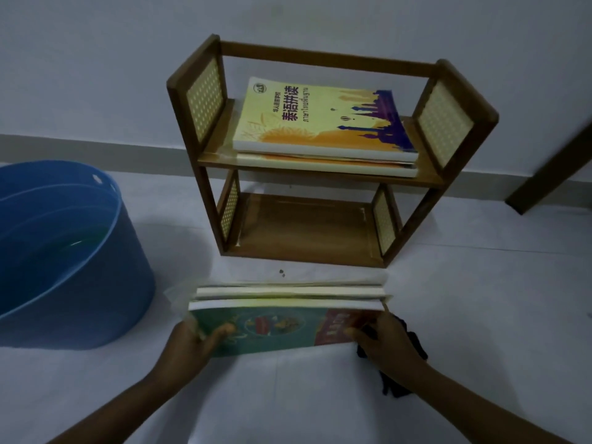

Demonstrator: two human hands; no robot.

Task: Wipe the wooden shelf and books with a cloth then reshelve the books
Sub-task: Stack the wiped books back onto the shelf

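A small two-level wooden shelf (205,200) with woven side panels stands on the floor against the wall. Its upper level carries a flat pile of books, a yellow book (317,116) on top. The lower level holds nothing. In front of the shelf, a stack of books with a green and red cover (282,328) uppermost is tilted up off the floor. My left hand (195,341) grips the stack's left end, thumb on the cover. My right hand (387,344) grips its right end and also holds a dark cloth (400,379) bunched under the palm.
A large blue plastic tub (64,251) stands on the floor to the left, something green inside it. A dark wooden post (554,161) leans in at the far right. Pale floor (480,299) lies open to the right of the shelf. Small dark specks (282,272) lie before the shelf.
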